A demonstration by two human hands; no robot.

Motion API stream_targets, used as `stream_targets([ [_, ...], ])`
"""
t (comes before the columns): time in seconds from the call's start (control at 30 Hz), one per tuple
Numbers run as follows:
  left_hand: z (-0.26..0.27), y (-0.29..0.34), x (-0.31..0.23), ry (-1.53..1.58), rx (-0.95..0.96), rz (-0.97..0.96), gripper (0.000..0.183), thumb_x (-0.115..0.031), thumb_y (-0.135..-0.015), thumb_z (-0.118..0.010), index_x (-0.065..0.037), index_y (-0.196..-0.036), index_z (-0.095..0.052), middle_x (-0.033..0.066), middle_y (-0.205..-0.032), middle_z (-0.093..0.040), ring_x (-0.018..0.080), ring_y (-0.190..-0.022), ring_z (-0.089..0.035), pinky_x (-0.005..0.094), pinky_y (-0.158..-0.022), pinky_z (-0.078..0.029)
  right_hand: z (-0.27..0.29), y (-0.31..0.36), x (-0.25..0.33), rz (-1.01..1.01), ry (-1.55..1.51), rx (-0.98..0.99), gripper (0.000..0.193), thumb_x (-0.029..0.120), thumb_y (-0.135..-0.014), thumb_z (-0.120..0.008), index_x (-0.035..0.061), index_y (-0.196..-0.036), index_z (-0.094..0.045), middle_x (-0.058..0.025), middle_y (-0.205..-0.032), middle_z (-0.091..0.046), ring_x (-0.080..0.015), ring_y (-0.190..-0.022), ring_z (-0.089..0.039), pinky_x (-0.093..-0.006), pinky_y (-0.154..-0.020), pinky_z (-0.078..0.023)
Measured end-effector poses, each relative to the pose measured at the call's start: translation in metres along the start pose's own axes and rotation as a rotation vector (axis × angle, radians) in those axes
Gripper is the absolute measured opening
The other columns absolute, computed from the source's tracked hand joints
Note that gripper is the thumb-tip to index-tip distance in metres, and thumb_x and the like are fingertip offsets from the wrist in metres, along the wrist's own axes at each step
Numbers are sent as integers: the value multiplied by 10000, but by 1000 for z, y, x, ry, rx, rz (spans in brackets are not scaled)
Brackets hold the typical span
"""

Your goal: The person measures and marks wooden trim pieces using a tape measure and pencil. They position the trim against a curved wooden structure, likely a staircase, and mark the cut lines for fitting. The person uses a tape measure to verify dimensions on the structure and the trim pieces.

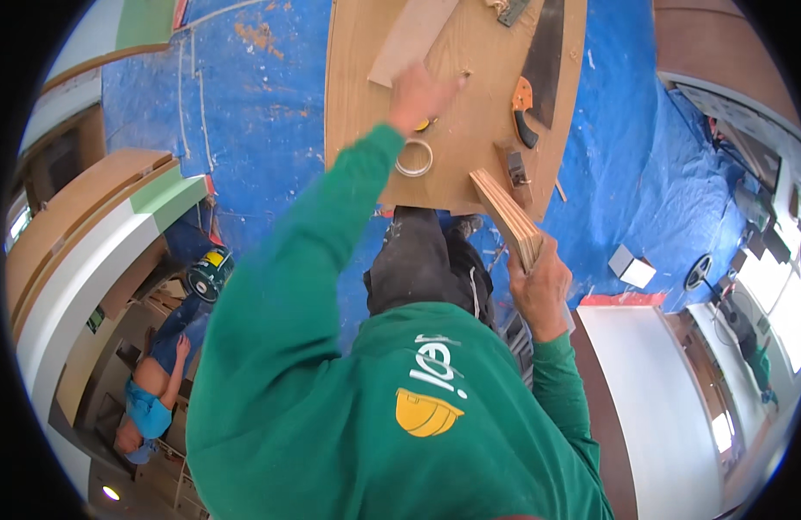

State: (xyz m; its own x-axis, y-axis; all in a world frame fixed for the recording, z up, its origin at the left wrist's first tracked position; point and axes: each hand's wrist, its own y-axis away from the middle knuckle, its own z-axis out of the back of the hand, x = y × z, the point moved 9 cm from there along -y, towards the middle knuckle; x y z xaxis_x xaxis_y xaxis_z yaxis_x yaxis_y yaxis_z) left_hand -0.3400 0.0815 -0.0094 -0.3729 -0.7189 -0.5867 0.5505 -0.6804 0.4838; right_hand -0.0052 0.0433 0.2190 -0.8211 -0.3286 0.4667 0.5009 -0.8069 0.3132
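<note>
My left hand [416,97] reaches over the wooden tabletop, slightly blurred, its fingers spread beside the end of a pale board [409,43]. A small yellow and dark object [424,124] shows partly at the edge of this hand; its kind is unclear. Just below lies a roll of tape [414,158]. My right hand [541,288] grips a plywood piece [508,215] by its near end. The layered edge of this piece faces up, and its far end reaches over the table's near edge. Next to it sits a hand plane [515,165].
On the table [470,121], a handsaw [539,78] with an orange and black handle lies at the right. A metal tool [509,10] is at the far edge. Blue sheeting [253,113] covers the floor. A white box [632,267] stands right; another person [153,399] is at lower left.
</note>
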Motion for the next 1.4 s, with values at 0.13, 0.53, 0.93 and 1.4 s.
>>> stream_targets([
  [0.13,42,-125,-24,-338,-88,155,1147,-557,-814,-903,16,-1616,-316,204,-1665,-394,392,-1540,-396,521,-1238,-394,-3,-1,-1,-23,-34,-27,419,167,-951,-809,-4,-1264,-590,-269,-928,-737,-491,-815,-735,-535,-693,-566],
  [0.53,92,-8,-89,-74,50,-615,1038,-396,-755,-964,-5,-1565,-446,200,-1532,-551,383,-1425,-545,490,-1181,-469,7,2,-31,-131,-31,-60,427,197,-931,-814,-20,-1187,-550,-294,-898,-735,-502,-805,-732,-551,-658,-556],
  [0.93,-88,257,-33,377,119,-655,1098,-78,-721,-981,-78,-1623,-356,210,-1550,-539,387,-1476,-537,477,-1240,-455,10,-6,-23,-79,-154,-27,547,450,-1052,-669,-35,-1265,-537,-323,-959,-739,-533,-903,-724,-600,-751,-555],
  [1.4,-97,270,-59,379,61,-737,1179,-172,-689,-1000,-100,-1637,-304,246,-1525,-539,467,-1377,-572,520,-1131,-519,-3,13,-8,22,-151,15,667,422,-886,-850,-42,-1240,-526,-317,-1113,-717,-526,-1001,-723,-560,-823,-582],
])
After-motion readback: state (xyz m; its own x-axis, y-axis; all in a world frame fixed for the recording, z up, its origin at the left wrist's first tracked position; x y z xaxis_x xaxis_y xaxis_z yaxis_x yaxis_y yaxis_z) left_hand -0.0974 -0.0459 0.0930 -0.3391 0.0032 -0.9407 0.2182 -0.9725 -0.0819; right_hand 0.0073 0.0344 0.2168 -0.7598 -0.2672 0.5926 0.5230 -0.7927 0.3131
